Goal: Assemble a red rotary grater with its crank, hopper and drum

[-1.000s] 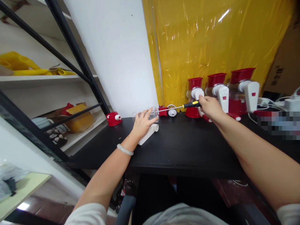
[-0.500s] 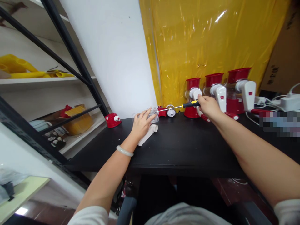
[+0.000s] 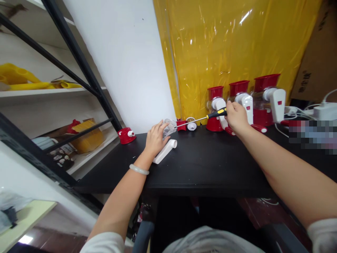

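My left hand (image 3: 156, 138) is closed around a clear plastic grater body (image 3: 170, 127) above the black table. In my right hand (image 3: 236, 114) is a screwdriver (image 3: 216, 113) with a black and yellow handle, its long shaft pointing left. The screwdriver's tip is at the right side of the clear body; whether it touches a screw is too small to tell. Just below my left hand lies a white crank arm (image 3: 165, 151). A red part (image 3: 181, 125) and a round white part (image 3: 191, 124) rest behind the shaft.
Several red and white rotary graters, one being the rightmost grater (image 3: 265, 102), stand along the back right. A red base (image 3: 126, 135) sits at the table's left end beside a black metal shelf frame (image 3: 79, 63). White cables (image 3: 297, 111) lie at the far right.
My left hand has shifted slightly left and turned, and the clear body is tilted and more exposed. My right hand has moved a little right with the screwdriver.
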Demonstrator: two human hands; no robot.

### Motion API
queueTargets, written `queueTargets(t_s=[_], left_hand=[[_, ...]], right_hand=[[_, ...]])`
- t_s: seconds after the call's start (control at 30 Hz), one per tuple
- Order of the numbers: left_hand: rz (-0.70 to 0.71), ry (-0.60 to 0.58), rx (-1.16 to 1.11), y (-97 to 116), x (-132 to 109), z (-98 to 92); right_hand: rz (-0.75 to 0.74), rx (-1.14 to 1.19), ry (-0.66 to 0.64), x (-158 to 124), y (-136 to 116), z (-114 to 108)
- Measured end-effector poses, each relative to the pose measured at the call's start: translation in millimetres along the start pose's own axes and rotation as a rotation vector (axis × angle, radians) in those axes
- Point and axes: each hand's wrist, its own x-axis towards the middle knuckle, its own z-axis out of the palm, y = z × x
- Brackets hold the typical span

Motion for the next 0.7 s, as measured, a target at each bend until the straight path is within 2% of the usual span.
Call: queueTargets(t_s=[0.1,0.23,0.37,0.47,0.57,0.7], left_hand=[[-0.02,0.03,-0.032,-3,-1,2.5],[-0.021,0.051,-0.023,-4,0,5.5],[-0.025,0.068,-0.057,-3,1,7.0],[-0.083,0.07,-0.128,-4,0,8.8],[-0.123,0.092,-0.207,-7,0,11.2],[-0.099,0.143,-0.258,-10,1,12.1]], right_hand=[[0.067,0.031,0.16,-2,-5,-3],[0.032,-0.026,0.198,-7,-13,-7],[-0.032,-0.106,0.178,-12,-16,-8],[-0.094,-0.184,0.146,-17,-20,-7],[-0.135,-0.252,0.096,-23,-25,-4],[-0.178,-0.301,-0.004,-29,-29,3]])
